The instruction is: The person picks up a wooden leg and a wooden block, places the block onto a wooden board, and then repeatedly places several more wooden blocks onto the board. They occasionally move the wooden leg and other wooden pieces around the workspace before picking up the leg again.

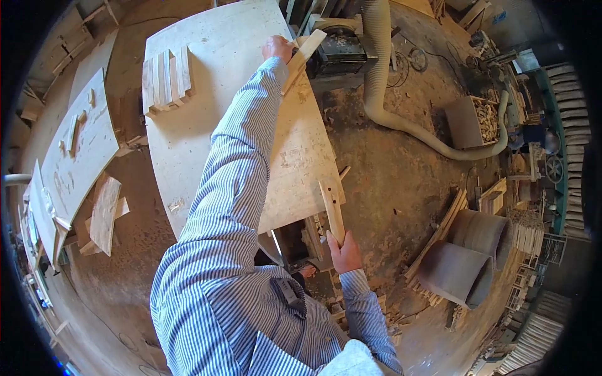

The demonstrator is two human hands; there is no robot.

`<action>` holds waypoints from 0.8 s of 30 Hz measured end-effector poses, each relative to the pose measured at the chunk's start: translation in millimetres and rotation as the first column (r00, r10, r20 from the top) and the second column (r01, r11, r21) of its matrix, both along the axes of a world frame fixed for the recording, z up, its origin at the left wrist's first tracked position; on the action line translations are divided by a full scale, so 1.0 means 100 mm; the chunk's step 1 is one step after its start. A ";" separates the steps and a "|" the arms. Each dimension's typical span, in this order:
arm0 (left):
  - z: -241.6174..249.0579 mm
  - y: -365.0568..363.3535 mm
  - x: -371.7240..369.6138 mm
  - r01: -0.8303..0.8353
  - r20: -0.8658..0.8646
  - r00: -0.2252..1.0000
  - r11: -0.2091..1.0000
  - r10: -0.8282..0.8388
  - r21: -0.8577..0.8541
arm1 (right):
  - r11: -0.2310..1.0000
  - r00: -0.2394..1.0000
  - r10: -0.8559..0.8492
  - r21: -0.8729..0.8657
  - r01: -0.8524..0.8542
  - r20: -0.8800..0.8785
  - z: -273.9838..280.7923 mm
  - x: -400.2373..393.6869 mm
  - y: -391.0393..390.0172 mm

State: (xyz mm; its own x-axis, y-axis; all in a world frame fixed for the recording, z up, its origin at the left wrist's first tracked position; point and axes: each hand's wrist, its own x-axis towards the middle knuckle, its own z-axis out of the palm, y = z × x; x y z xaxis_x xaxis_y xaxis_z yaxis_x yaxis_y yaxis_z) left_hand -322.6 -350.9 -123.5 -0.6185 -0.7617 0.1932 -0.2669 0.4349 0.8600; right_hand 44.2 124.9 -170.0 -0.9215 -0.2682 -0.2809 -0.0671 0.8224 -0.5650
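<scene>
My left hand (278, 49) reaches far forward over the pale wooden tabletop, its fingers curled closed; what they hold, if anything, is hidden. Right beside it, a wooden strip (305, 55) lies slantwise along the table edge next to a dark machine (340, 53), partly behind my wrist. Low at the right, my right hand (345, 252) grips the near end of a narrow wooden piece (333, 210) with several dark holes near its far end. That piece points away from me, just off the table's right corner.
On the left of the tabletop (235, 37) stands a stack of wooden blocks (166, 81). A thick ribbed hose (376, 75) runs down past the machine and right across the floor. Curved panels (454, 269) and timber lie at the right. Another person (533, 138) is far right.
</scene>
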 end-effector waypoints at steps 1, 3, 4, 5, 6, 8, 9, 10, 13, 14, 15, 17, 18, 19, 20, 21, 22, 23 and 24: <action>-0.02 -0.04 -0.01 0.017 0.030 0.999 0.996 -0.014 -0.090 | 0.999 1.000 -0.001 0.045 0.001 0.007 -0.03 0.00 0.02; -0.04 -0.07 -0.06 0.020 0.030 0.999 0.995 -0.017 -0.096 | 1.000 0.999 0.006 0.025 -0.004 -0.049 -0.08 0.00 0.03; -0.06 -0.08 -0.08 0.020 0.039 0.999 0.995 -0.016 -0.101 | 1.000 0.995 0.015 0.007 -0.015 -0.097 -0.08 0.01 0.03; -0.07 -0.10 -0.10 0.019 0.035 0.999 0.995 -0.016 -0.095 | 1.000 0.994 0.010 0.007 -0.010 -0.107 -0.07 0.01 0.02; -0.08 -0.11 -0.11 0.022 0.024 1.000 0.995 -0.020 -0.095 | 1.000 0.996 0.014 0.027 -0.012 -0.088 -0.06 0.00 0.01; -0.10 -0.11 -0.11 0.033 0.010 0.999 0.999 -0.033 -0.024 | 0.999 0.998 0.013 0.049 -0.009 -0.068 0.09 0.01 -0.03; -0.11 -0.13 -0.12 0.044 0.023 0.999 0.999 -0.043 -0.027 | 1.000 0.999 0.007 0.023 -0.006 -0.046 0.17 0.01 -0.05; -0.11 -0.12 -0.14 0.047 0.023 0.999 0.998 -0.046 -0.029 | 1.000 1.000 0.004 -0.003 -0.004 -0.020 0.23 0.01 -0.08; -0.12 -0.16 -0.10 0.054 0.022 0.998 0.999 -0.054 -0.009 | 1.000 0.999 0.001 0.004 -0.001 -0.051 0.10 0.03 -0.02; -0.09 -0.14 -0.08 0.065 0.044 0.997 0.998 -0.064 -0.018 | 1.000 0.999 0.002 0.002 -0.002 -0.042 0.07 0.05 -0.01; -0.05 -0.13 -0.06 0.078 0.063 0.995 0.997 -0.077 -0.026 | 0.999 0.999 0.009 0.042 -0.007 -0.049 0.05 0.05 0.01; -0.07 -0.13 -0.08 0.081 0.066 0.995 0.996 -0.078 -0.039 | 0.997 0.998 0.010 0.082 -0.006 -0.058 0.02 0.05 0.04; -0.07 -0.14 -0.09 0.077 0.066 0.995 0.996 -0.074 -0.050 | 0.999 0.998 0.004 0.055 0.000 -0.069 0.00 0.06 0.05; -0.07 -0.14 -0.08 0.075 0.060 0.996 0.995 -0.071 -0.066 | 1.000 0.997 -0.001 0.028 0.003 -0.077 0.07 0.05 0.01; -0.06 -0.14 -0.07 0.075 0.064 0.995 0.995 -0.071 -0.067 | 1.000 0.997 0.000 0.027 0.002 -0.073 0.14 0.05 -0.03; -0.06 -0.13 -0.06 0.083 0.085 0.993 0.994 -0.077 -0.069 | 1.000 0.999 -0.014 0.012 0.014 -0.052 0.23 0.06 -0.05; -0.06 -0.12 -0.06 0.091 0.104 0.991 0.993 -0.083 -0.070 | 1.000 0.999 -0.027 -0.003 0.027 -0.032 0.33 0.05 -0.08; -0.06 -0.12 -0.04 0.094 0.087 0.992 0.994 -0.090 -0.050 | 1.000 0.999 -0.030 -0.003 0.030 -0.028 0.32 0.03 -0.08; -0.05 -0.13 -0.04 0.099 0.093 0.991 0.994 -0.094 -0.053 | 0.999 0.999 -0.028 -0.028 0.027 -0.018 0.26 0.03 -0.06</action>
State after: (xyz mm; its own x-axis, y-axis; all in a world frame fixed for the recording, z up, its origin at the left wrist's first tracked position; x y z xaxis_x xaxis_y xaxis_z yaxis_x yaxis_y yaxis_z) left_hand -326.8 -363.6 -128.2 -0.7054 -0.6869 0.1748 -0.2964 0.5099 0.8076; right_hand 47.1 119.4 -144.3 -0.9337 -0.2500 -0.2562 -0.0554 0.8081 -0.5864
